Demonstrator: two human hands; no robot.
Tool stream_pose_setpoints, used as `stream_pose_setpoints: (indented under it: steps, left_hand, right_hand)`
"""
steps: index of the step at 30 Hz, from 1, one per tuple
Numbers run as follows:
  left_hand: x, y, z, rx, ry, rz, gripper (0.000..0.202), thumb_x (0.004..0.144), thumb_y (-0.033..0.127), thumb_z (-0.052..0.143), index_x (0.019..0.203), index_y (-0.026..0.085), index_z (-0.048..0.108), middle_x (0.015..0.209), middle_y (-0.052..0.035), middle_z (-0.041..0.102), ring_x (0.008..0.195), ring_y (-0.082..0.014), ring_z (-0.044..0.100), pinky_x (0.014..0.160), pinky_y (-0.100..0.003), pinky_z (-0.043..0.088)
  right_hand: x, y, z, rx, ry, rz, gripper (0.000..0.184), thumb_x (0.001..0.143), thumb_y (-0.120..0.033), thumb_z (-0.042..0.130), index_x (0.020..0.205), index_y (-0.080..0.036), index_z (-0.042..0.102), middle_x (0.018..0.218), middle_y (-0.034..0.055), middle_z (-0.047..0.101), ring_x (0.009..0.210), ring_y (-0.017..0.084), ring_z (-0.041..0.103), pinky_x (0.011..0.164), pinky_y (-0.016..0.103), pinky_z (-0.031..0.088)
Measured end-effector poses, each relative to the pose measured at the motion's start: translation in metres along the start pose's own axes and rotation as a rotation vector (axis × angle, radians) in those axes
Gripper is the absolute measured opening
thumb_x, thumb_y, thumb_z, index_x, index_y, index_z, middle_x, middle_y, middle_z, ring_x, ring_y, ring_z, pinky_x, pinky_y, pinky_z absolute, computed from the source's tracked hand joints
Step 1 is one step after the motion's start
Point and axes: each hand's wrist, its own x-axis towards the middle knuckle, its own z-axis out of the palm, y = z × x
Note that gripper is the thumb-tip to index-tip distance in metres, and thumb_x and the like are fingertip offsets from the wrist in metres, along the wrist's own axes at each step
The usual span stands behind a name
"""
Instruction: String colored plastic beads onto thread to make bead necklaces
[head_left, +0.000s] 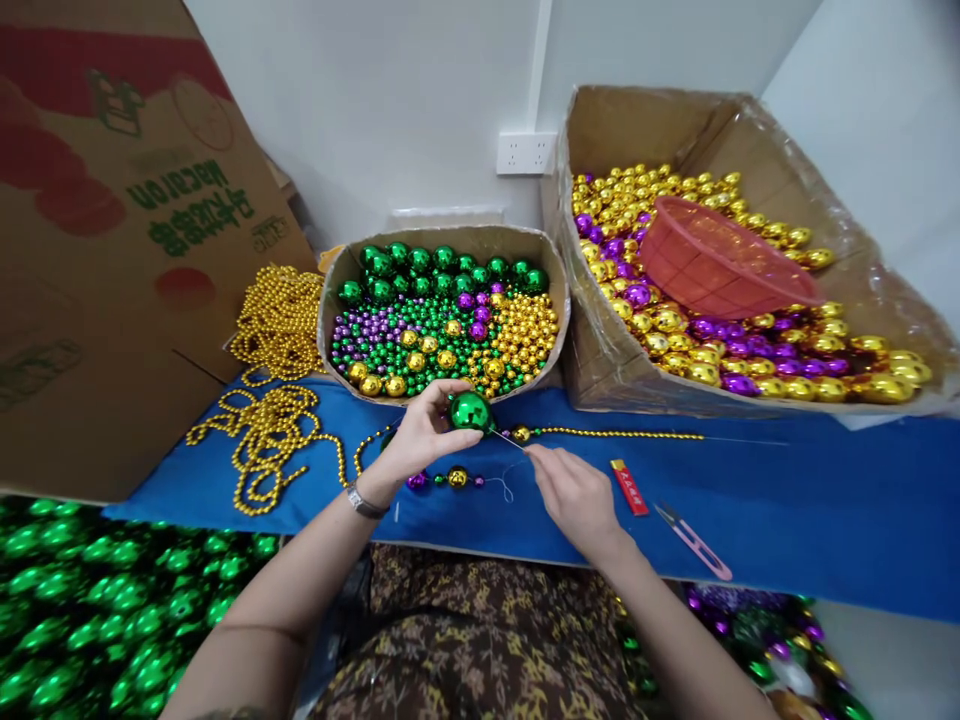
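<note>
My left hand [426, 432] is closed around a large shiny green ball [471, 410] above the blue cloth. My right hand [576, 492] pinches a thin, needle-like strand [510, 438] that runs up to the ball's lower right side; whether it is wire, needle or thread I cannot tell. Just behind lies a string of small gold beads [622, 433] with a bigger gold bead [520, 434] on it. Below the left hand rests a short strand with a purple bead [418, 481], a gold bead [457, 476] and a loose thread end [508, 488].
A box of mixed beads [442, 330] stands behind my hands. To its right, a larger carton [600, 355] holds gold and purple balls and a red basket [727, 270]. Gold bead chains [274, 430] lie left. A red lighter-like packet [628, 487] and pink thread snips [694, 542] lie right.
</note>
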Motion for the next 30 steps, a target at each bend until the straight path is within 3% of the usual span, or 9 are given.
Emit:
stream_pose_setpoints:
  steps: [6,11,14,18,21,24,27,30]
  left_hand:
    - [-0.007,-0.007,0.017,-0.119,0.025,-0.034,0.058,0.063,0.024,0.085,0.113,0.021,0.056,0.102,-0.0042,0.064,0.091,-0.0177,0.061,0.078,-0.028,0.05]
    - [-0.008,-0.008,0.015,-0.245,0.009,-0.037,0.08,0.068,0.032,0.082,0.136,0.026,0.041,0.122,-0.0104,0.059,0.101,-0.0206,0.061,0.081,-0.03,0.051]
    - [0.005,-0.004,-0.001,-0.22,0.098,-0.035,0.057,0.08,0.041,0.069,0.13,0.025,0.049,0.122,-0.0106,0.059,0.101,-0.0213,0.062,0.08,-0.033,0.052]
    - [0.032,-0.003,-0.016,0.21,0.195,0.042,0.029,0.081,0.038,0.067,0.1,0.016,0.066,0.093,-0.0073,0.068,0.087,-0.019,0.063,0.075,-0.03,0.05]
    - [0.048,-0.005,-0.011,0.522,0.026,0.11,0.021,0.085,0.033,0.061,0.097,0.018,0.068,0.088,-0.0059,0.07,0.079,-0.0188,0.063,0.073,-0.031,0.048]
    - [0.061,-0.008,-0.001,0.887,-0.15,0.178,0.017,0.087,0.026,0.055,0.093,0.019,0.069,0.09,-0.0079,0.07,0.083,-0.0221,0.061,0.076,-0.034,0.044]
    - [0.074,-0.011,0.003,1.268,-0.079,0.172,0.018,0.087,0.025,0.053,0.088,0.016,0.069,0.086,-0.0148,0.067,0.091,-0.0295,0.055,0.075,-0.038,0.041]
    - [0.087,-0.017,0.002,1.449,-0.092,0.151,0.018,0.086,0.017,0.051,0.088,0.015,0.069,0.086,-0.0177,0.066,0.093,-0.0327,0.052,0.074,-0.04,0.038]
  right_hand:
    - [-0.004,-0.006,0.006,0.078,-0.002,0.027,0.025,0.096,-0.018,0.043,0.108,-0.017,0.065,0.083,0.0061,0.073,0.073,0.016,0.068,0.071,0.026,0.053]
    - [-0.006,-0.009,0.007,0.225,0.021,0.079,0.022,0.096,-0.018,0.043,0.107,-0.017,0.063,0.09,0.0061,0.073,0.079,0.016,0.07,0.073,0.026,0.054]
    - [-0.006,-0.006,0.003,0.246,0.044,0.131,0.021,0.096,-0.019,0.044,0.105,-0.017,0.063,0.09,0.0065,0.073,0.078,0.017,0.07,0.072,0.027,0.054]
    - [-0.005,-0.003,0.0,0.213,0.088,0.157,0.022,0.097,-0.021,0.043,0.102,-0.017,0.063,0.087,0.0074,0.073,0.075,0.018,0.069,0.07,0.028,0.054]
    - [-0.005,-0.002,0.001,0.205,0.107,0.16,0.021,0.097,-0.021,0.042,0.101,-0.016,0.063,0.086,0.0078,0.073,0.074,0.018,0.069,0.069,0.028,0.054]
    - [-0.004,-0.002,0.0,0.211,0.109,0.173,0.022,0.097,-0.022,0.042,0.101,-0.017,0.063,0.087,0.008,0.073,0.074,0.018,0.07,0.07,0.029,0.054]
    - [-0.004,-0.002,-0.002,0.226,0.101,0.187,0.021,0.097,-0.022,0.043,0.101,-0.017,0.063,0.086,0.0079,0.072,0.074,0.018,0.069,0.07,0.029,0.055]
    - [-0.004,-0.001,-0.002,0.231,0.089,0.196,0.022,0.097,-0.022,0.042,0.102,-0.018,0.063,0.086,0.0077,0.072,0.075,0.018,0.069,0.07,0.029,0.055]
